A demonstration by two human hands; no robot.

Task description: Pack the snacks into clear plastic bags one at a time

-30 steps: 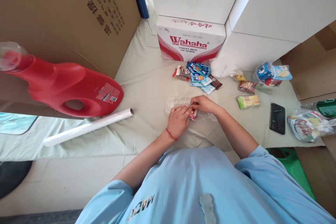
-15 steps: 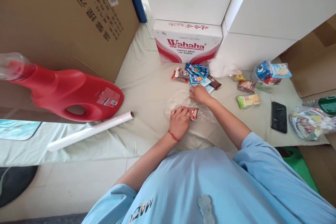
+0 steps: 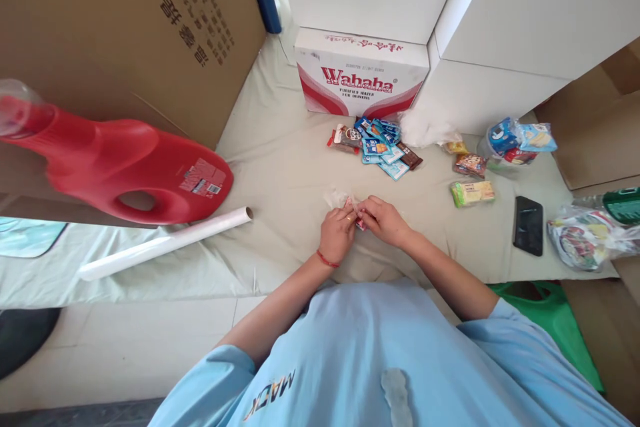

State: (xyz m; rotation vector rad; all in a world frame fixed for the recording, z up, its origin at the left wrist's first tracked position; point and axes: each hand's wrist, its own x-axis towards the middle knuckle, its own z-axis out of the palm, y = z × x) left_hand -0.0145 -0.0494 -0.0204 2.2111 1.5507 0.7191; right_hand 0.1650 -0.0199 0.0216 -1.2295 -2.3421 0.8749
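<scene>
My left hand (image 3: pixel 338 235), with a red string at the wrist, holds a small red snack packet (image 3: pixel 361 225) down on the cloth-covered table, its fingers bent over it. My right hand (image 3: pixel 386 220) is closed in a pinch beside it, gripping clear plastic film (image 3: pixel 334 197) folded over the packet. Most of the packet and film is hidden under the fingers. Beyond the hands lie several blue snack packets (image 3: pixel 376 147), a brown-and-white packet (image 3: pixel 346 136) and a dark brown packet (image 3: pixel 410 157).
A Wahaba-style printed water carton (image 3: pixel 363 83) stands at the back. At left are a red jug (image 3: pixel 150 173), a white roll (image 3: pixel 170 243) and a large cardboard box (image 3: pixel 200 100). A green-yellow snack pack (image 3: pixel 473 193), a black phone (image 3: pixel 529 225) and bagged snacks (image 3: pixel 575 243) lie right.
My right hand has come in toward my left, bringing the plastic film over the red packet. The film, spread out before, is now gathered. My left hand stays on the packet.
</scene>
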